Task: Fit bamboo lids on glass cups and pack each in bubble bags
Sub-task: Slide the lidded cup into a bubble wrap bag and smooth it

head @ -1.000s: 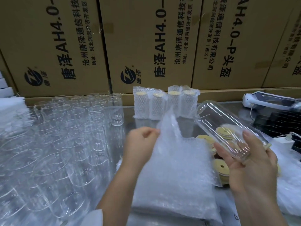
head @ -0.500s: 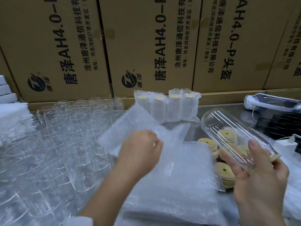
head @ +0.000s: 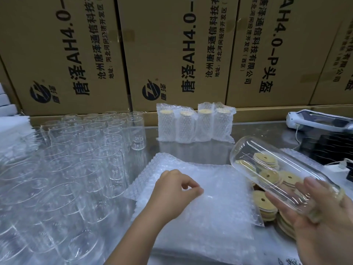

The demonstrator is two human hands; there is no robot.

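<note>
Down goes our left hand (head: 175, 190) since a moment ago; it now pinches the top bubble bag (head: 200, 217) of the pile on the tabletop (head: 191, 150), so we think opening it comes next; our right hand (head: 324, 217) grips the glass cup (head: 267, 165) sideways above the spare lids (head: 263, 203); boxes (head: 172, 54) behind read "唐泽AH4.0".

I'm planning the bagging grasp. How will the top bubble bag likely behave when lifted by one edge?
Probably floppy: the top bubble bag ripples and lies skewed on the stack. Likely very light, being thin air-filled film. Its gloss suggests slipperiness; the left hand seems to pinch it.
</note>
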